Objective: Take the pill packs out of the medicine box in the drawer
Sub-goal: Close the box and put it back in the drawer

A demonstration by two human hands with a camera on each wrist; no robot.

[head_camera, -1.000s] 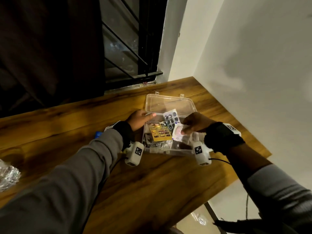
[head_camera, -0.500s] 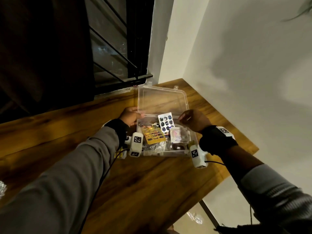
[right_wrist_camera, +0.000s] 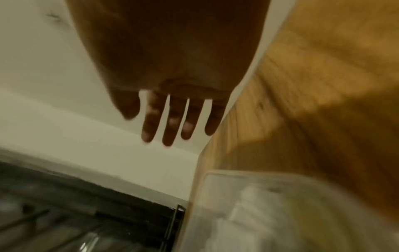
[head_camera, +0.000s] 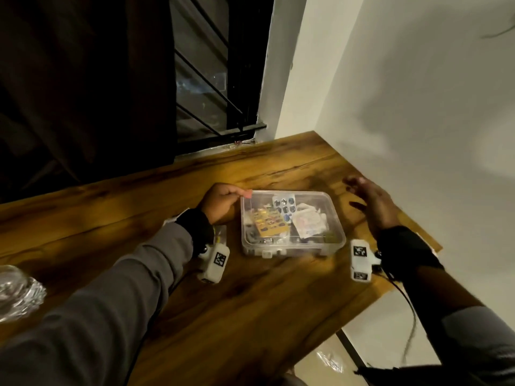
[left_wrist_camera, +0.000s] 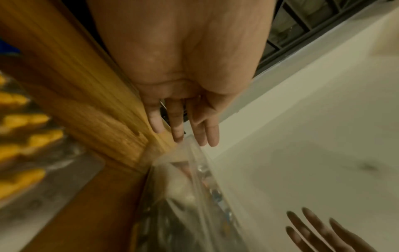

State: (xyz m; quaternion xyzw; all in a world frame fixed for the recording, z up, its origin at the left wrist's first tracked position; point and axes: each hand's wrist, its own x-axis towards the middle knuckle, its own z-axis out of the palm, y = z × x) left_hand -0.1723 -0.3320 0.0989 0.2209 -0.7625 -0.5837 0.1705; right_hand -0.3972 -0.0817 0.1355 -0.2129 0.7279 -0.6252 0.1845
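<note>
Your left hand (head_camera: pixel 220 203) touches the medicine box (head_camera: pixel 292 222) at 9 o'clock; right hand (head_camera: pixel 370 201) spread, empty. Blister packs (head_camera: pixel 284 204) are light, stiff: pinch an edge.

Clear medicine box (head_camera: pixel 292 247) on wood, pill packs (head_camera: pixel 282 203) inside

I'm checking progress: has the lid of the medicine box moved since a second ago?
Yes. The lid stood open toward the window; now it lies shut on the box, pill packs still inside. The left hand touches its corner; the right hand hangs apart.
</note>
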